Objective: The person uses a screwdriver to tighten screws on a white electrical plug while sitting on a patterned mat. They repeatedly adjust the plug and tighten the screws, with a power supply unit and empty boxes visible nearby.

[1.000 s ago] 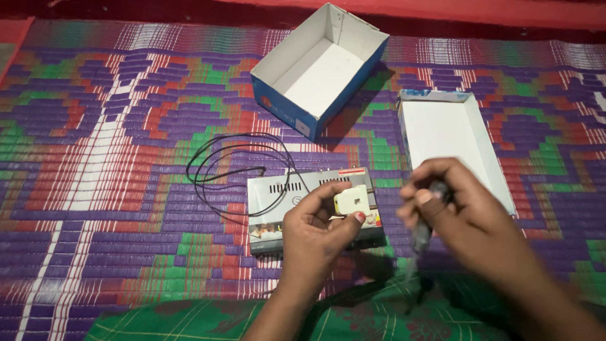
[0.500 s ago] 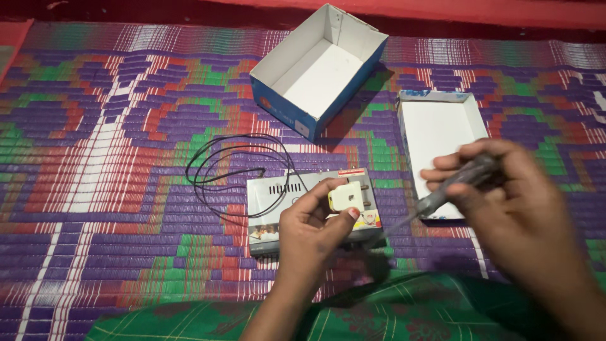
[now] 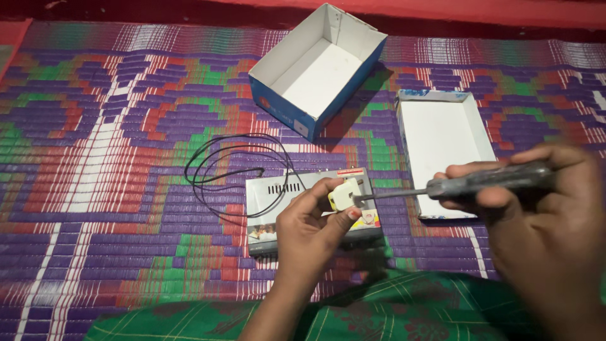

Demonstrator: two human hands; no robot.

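Observation:
My left hand [image 3: 312,230] pinches a small cream-white plug [image 3: 344,194] between thumb and fingers, above a flat grey device box [image 3: 271,199] lying on the mat. My right hand [image 3: 543,221] grips a screwdriver [image 3: 480,183] with a dark translucent handle, held level. Its metal tip touches the right side of the plug. A thin black cable [image 3: 230,170] runs in loops from the device to the left.
A blue cardboard box [image 3: 315,69] with a white inside lies open at the back. Its shallow white lid [image 3: 442,148] lies upside down to the right. Everything rests on a woven mat [image 3: 107,158] of purple, red and green. Green checked cloth [image 3: 410,312] covers my lap.
My right hand rose and turned the screwdriver from pointing down to level, bringing its tip to the plug. My left hand lifted the plug slightly off the device.

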